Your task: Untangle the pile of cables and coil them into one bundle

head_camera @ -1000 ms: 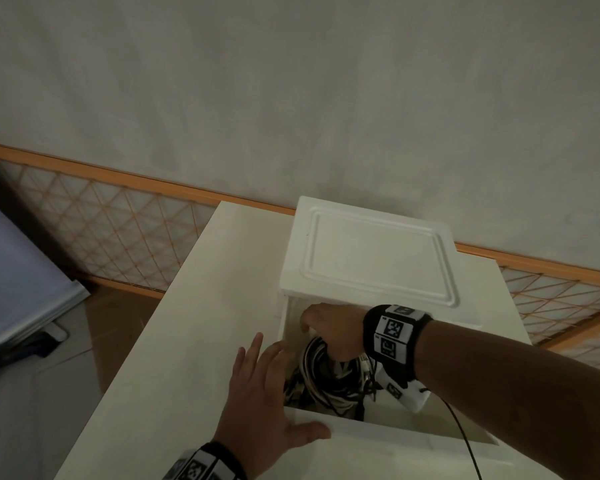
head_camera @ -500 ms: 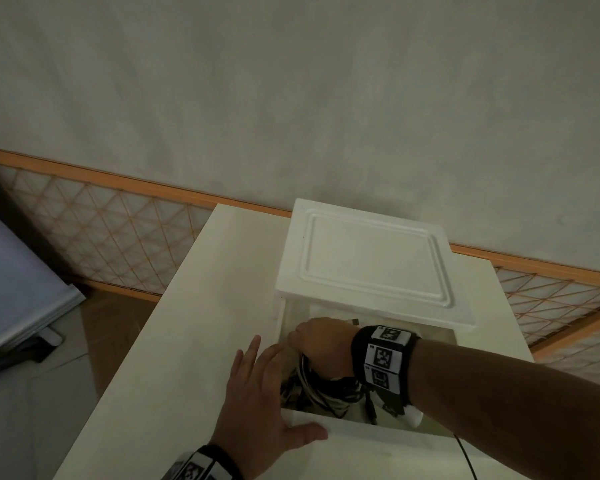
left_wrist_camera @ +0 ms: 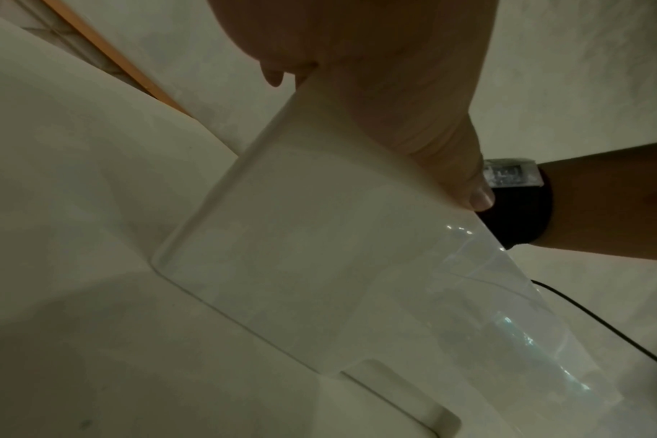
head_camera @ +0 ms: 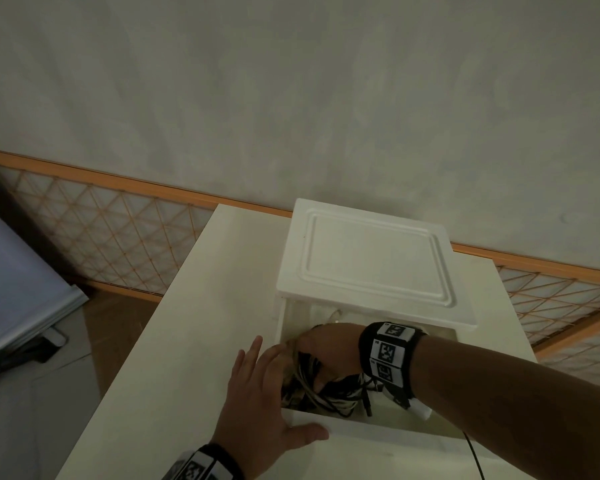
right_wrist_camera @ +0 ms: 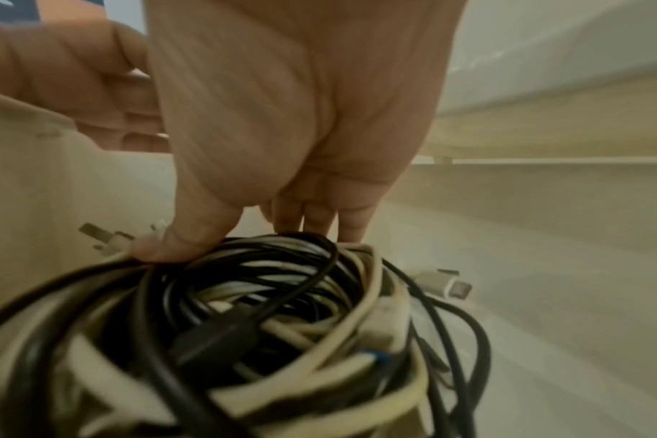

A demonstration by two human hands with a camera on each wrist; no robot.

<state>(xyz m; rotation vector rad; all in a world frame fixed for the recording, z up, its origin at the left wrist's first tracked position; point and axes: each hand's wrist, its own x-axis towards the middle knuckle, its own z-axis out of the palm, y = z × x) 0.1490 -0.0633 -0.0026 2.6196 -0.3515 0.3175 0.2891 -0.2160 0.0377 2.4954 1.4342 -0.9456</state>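
Note:
A coil of black and white cables (head_camera: 312, 386) sits in the open drawer (head_camera: 378, 431) of a white storage box (head_camera: 371, 261). My right hand (head_camera: 326, 348) reaches into the drawer from the right. In the right wrist view the thumb and fingers of this hand (right_wrist_camera: 252, 237) grip the top of the cable bundle (right_wrist_camera: 263, 326), with plugs sticking out at its sides. My left hand (head_camera: 257, 393) rests on the drawer's front left corner with straight fingers. Its thumb lies along the front rim. In the left wrist view, the left hand (left_wrist_camera: 394, 74) lies on the drawer front (left_wrist_camera: 301, 237).
The box stands on a cream table (head_camera: 187, 341) against a grey wall. The table's left edge drops to the floor, where a grey board (head_camera: 14, 289) leans. A thin black wire (head_camera: 471, 452) hangs from my right wrist.
My right hand has sunk a little lower into the drawer with the cables in its grip. The left hand has stayed on the drawer corner.

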